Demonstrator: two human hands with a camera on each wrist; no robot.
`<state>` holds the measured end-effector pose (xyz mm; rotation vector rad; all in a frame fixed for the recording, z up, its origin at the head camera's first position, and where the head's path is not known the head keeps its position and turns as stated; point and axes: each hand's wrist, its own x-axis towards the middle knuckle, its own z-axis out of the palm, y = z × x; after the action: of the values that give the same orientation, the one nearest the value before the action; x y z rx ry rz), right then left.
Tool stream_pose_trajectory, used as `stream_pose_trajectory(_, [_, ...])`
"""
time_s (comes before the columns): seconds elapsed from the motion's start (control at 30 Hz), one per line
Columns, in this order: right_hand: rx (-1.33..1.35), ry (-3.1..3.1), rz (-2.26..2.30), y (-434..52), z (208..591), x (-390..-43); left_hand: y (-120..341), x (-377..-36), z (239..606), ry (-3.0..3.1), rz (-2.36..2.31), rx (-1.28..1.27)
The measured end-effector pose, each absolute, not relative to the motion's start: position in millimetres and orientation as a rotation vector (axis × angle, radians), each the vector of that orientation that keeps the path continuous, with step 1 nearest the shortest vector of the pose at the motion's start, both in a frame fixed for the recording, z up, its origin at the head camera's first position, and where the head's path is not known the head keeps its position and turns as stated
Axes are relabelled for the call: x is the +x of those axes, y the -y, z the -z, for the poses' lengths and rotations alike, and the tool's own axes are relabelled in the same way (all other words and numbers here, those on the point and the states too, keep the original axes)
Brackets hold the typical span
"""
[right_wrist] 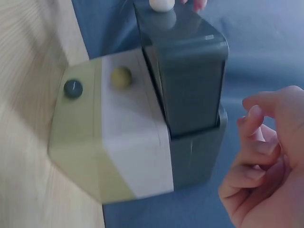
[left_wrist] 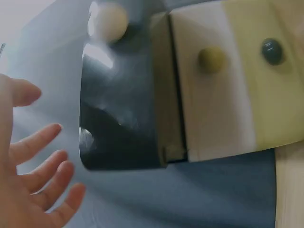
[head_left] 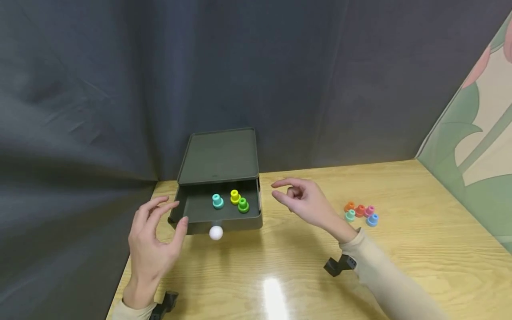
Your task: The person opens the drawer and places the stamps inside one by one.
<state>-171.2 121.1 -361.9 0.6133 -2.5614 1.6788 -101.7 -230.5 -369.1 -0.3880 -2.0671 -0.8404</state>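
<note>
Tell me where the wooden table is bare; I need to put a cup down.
Bare wood lies along the near edge of the wooden table, in front of the dark green drawer box. Crowded: inside the open drawer and around the cluster of small coloured pegs.

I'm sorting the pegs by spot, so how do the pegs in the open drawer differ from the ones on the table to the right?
The drawer pegs number three: teal, yellow, green. The table pegs number five: two orange, pink, mint, blue. The drawer pegs sit inside the pulled-out drawer between both hands; the table pegs cluster on bare wood beyond the right hand. All share the same small flanged shape, standing upright.
</note>
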Motion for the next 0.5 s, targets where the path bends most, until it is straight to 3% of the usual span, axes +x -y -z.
stream_pose_trajectory(0.5, [0.246, 2.736, -1.41, -203.6, 385.6, -149.9, 199.8, -77.0, 396.2, 2.012, 0.607, -0.599])
